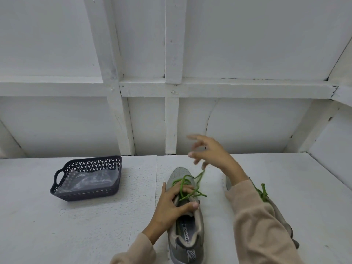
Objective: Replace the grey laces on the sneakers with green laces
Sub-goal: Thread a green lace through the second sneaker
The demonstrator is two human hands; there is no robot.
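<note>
one readable label, inside the sneaker (pixel 198 222)

a narrow white label strip (pixel 187 236) lies on the dark insole (pixel 182 228) in the sneaker's opening, running lengthwise from heel towards tongue. in dark capitals it reads "memory", plainly legible. a second word follows towards the tongue end and begins with "f", and its remaining letters are too small and too shadowed to make out. no other text can be read.
</note>
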